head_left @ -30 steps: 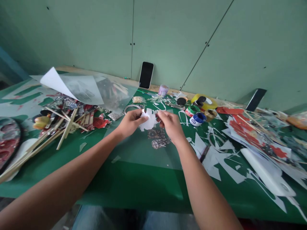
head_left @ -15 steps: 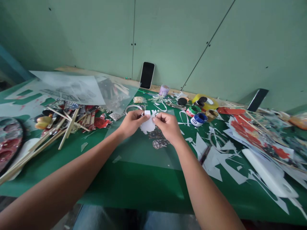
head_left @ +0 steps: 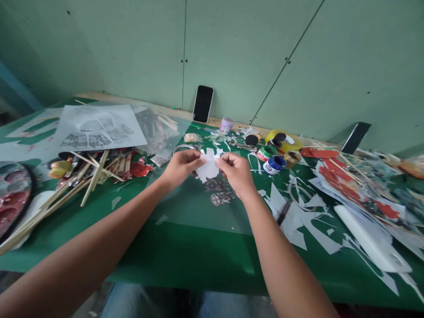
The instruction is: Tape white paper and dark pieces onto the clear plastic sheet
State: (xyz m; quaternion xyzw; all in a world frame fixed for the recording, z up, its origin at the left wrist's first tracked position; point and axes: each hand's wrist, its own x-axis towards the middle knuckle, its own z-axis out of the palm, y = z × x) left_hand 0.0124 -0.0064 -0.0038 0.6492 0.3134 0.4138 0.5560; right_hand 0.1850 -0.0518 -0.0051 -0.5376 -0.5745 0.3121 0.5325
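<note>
My left hand (head_left: 180, 167) and my right hand (head_left: 234, 173) both pinch a small white paper cut-out (head_left: 208, 165) between their fingertips, a little above the green table (head_left: 185, 247). The cut-out has a jagged outline and is held flat between the two hands. Just under it, on a clear plastic sheet (head_left: 198, 207), lie two dark patterned cut pieces (head_left: 219, 191).
Bamboo sticks (head_left: 89, 176) and red scraps lie at the left, below a printed drawing sheet (head_left: 96, 128). Small paint pots (head_left: 274, 163), a tape roll (head_left: 282, 140) and scissors (head_left: 241, 145) stand behind the hands. A phone (head_left: 202, 104) leans on the wall. White paper offcuts (head_left: 298, 216) cover the right.
The curled sheet at the back left has dropped flat, showing its printed drawings. My hands have turned the white cut-out and spread it open between them, staying in the same place.
</note>
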